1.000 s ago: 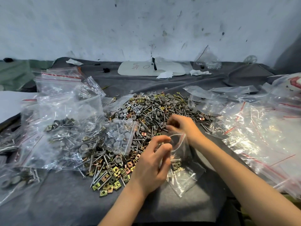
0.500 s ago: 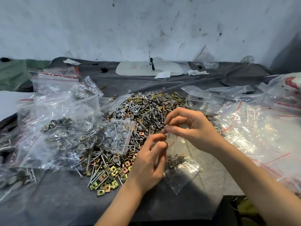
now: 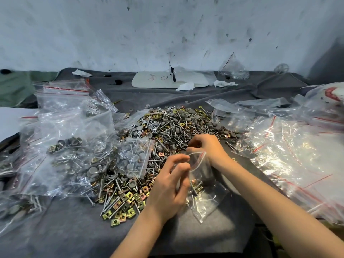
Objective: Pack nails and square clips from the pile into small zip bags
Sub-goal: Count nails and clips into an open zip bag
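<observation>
At centre frame, we are pinching the red-striped mouth of a small zip bag (image 3: 203,199) between the thumb and curled fingers of our left hand (image 3: 167,185), holding it open just below the pile (image 3: 173,123) of nails (image 3: 149,126) and square clips (image 3: 128,201). A few of each are lying inside the bag, which is resting on the grey cloth (image 3: 74,237). Our right hand (image 3: 206,148) is hovering at the bag's mouth, fingers curled over the pile's near edge; we cannot tell what they are gripping. Filled bags (image 3: 70,146) are crowding the left of the frame, empty bags (image 3: 288,155) the right.
</observation>
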The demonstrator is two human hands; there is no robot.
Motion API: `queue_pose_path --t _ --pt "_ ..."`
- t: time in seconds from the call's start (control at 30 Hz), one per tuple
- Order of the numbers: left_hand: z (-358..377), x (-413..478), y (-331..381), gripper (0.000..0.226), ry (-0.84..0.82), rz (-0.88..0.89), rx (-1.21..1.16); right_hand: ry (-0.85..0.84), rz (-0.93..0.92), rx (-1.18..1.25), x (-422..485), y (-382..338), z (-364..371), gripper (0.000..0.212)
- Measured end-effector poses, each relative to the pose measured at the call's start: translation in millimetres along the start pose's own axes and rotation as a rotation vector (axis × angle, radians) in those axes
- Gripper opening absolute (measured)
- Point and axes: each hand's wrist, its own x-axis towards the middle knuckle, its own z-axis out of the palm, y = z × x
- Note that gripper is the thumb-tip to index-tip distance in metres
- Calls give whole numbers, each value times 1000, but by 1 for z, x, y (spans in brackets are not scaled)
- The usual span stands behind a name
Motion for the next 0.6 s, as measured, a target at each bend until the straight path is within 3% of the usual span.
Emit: queue_pose_path --t 0.23,0.33,0.47,0.53,0.6 --pt "0 1 -2 13 -3 -7 1 -62 -20 -194 4 2 14 5" --pt "0 0 -2 12 3 -4 4 -15 -105 -263 -7 7 9 23" --pt "0 0 -1 12 14 0 -1 176 -169 72 -21 10 -11 19" --pt "0 1 -1 12 15 -6 -2 205 -168 355 -28 0 -29 15" --pt "0 1 -1 13 18 -7 1 193 -264 546 -35 -15 -47 24"
